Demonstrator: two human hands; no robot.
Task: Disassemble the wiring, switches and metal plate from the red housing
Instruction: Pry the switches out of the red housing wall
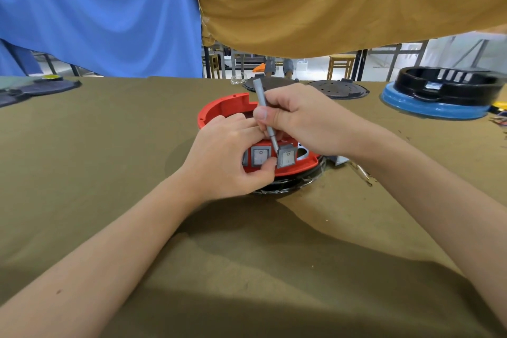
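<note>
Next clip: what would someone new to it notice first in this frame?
At centre, two hands work on a red housing on the olive table. The right hand grips a grey screwdriver, its tip at the top edge of a tilted grey switch; the left hand steadies the housing beside a second switch. A black and blue housing sits far right.

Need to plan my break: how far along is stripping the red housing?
Early. Nothing looks removed from the red housing yet. In hand: the right hand works a grey tool at the right switch, which sits tilted, while the left hand steadies the housing. Left: the other switch, wiring and plate, unseen here.
</note>
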